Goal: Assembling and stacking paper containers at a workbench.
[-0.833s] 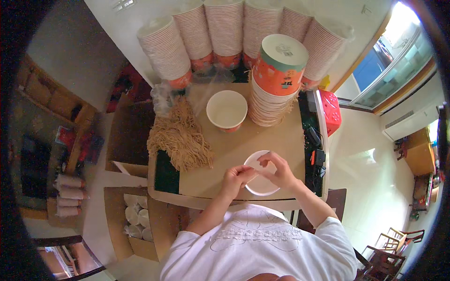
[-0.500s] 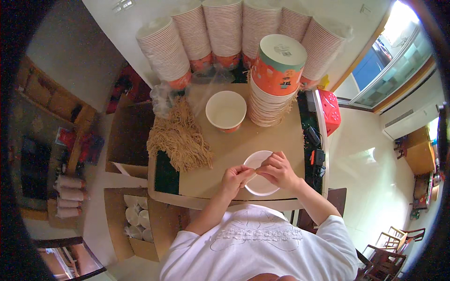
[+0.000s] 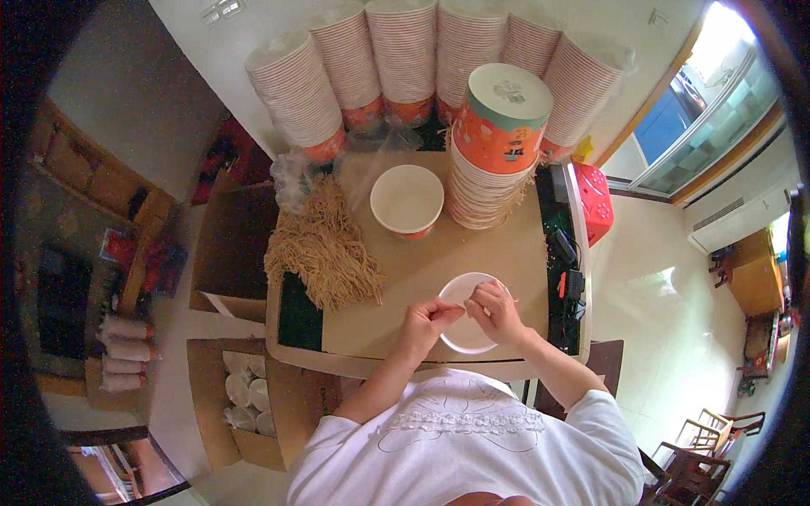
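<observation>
A white paper bucket (image 3: 469, 339) stands on the table right in front of me, its open mouth facing up. Over its rim, my left hand (image 3: 428, 325) is closed in a pinch at the left. My right hand (image 3: 496, 314) is closed too, just beside it above the bucket. Between the fingertips runs a thin tan cord, mostly hidden, with a bit poking out past the right hand. Farther left lies a heap of tan cords (image 3: 325, 253). Beyond my hands sits another open paper bucket (image 3: 407, 201), white inside with an orange outside.
A tall bucket stack (image 3: 492, 190), topped by an upside-down orange and green bucket (image 3: 506, 118), rises at the back right. Several wrapped bucket stacks (image 3: 401, 59) line the wall. Black devices (image 3: 569, 287) lie along the right edge. A carton of wrapped goods (image 3: 253, 447) stands on the floor left.
My hands have drawn slightly apart, the right one shifting a little to the right with its fingers curled more. The bucket beneath them has barely moved.
</observation>
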Demonstrator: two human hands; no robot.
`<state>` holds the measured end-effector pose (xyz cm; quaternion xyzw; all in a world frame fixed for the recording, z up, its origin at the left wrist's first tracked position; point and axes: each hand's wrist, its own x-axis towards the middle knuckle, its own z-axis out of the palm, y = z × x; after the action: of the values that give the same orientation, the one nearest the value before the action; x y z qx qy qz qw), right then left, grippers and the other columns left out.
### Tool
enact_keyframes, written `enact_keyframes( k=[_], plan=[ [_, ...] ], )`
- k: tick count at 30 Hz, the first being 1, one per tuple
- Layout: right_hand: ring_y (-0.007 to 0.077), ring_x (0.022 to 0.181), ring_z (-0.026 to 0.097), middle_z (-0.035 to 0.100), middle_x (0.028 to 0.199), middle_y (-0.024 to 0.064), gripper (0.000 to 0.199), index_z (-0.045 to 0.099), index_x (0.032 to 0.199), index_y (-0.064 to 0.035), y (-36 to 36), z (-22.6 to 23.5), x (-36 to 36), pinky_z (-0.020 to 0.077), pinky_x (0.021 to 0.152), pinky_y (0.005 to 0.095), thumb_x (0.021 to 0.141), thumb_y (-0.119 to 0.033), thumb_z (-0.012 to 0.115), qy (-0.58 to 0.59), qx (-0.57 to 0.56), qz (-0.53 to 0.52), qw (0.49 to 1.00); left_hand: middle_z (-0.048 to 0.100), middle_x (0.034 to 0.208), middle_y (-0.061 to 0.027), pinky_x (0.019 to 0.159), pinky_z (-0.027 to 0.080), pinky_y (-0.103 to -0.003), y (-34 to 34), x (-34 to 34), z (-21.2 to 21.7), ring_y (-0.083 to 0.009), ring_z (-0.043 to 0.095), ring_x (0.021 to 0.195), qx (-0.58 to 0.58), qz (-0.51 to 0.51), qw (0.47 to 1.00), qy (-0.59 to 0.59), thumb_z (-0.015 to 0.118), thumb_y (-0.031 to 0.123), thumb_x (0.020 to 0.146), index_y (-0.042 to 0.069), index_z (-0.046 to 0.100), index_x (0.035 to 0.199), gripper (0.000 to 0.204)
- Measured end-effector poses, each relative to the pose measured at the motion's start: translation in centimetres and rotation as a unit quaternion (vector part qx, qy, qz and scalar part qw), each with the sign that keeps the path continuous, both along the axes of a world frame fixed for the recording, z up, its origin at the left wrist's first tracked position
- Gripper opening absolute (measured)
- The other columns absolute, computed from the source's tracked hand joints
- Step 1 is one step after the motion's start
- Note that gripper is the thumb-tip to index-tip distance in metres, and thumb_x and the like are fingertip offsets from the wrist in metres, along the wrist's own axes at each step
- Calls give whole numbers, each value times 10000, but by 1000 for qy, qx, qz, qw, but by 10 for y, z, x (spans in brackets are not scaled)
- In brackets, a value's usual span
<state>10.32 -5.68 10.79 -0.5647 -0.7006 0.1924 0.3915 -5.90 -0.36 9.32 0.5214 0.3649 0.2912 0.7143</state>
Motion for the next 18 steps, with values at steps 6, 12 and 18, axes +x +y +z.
enact_keyframes(
  k=[6, 12, 18],
  plan=[
    [168, 777, 531, 563, 778, 52, 162, 567, 768, -7, -5, -24, -15, 386, 735, 277, 858, -134, 521, 387, -125, -84, 910, 456, 568, 68, 385, 235, -169, 2, -2, -14, -19, 341, 457, -229, 8, 967, -115, 618, 106, 774, 56, 626, 829, 75],
    [159, 963, 488, 536, 991, 70, 160, 625, 952, -23, -5, -29, -29, 374, 856, 279, 811, -15, 551, 474, -122, -33, 872, 393, 571, 85, 370, 199, -156, 8, -6, -21, -11, 290, 455, -369, -15, 903, -219, 573, 97, 805, 62, 615, 871, 86],
    [143, 921, 508, 555, 934, 65, 103, 616, 877, 0, -5, -29, -30, 397, 802, 250, 786, -44, 601, 489, -91, -46, 867, 387, 570, 87, 362, 188, -156, 8, -4, -21, -2, 292, 454, -384, -22, 899, -209, 582, 100, 808, 69, 621, 876, 84]
  ],
)
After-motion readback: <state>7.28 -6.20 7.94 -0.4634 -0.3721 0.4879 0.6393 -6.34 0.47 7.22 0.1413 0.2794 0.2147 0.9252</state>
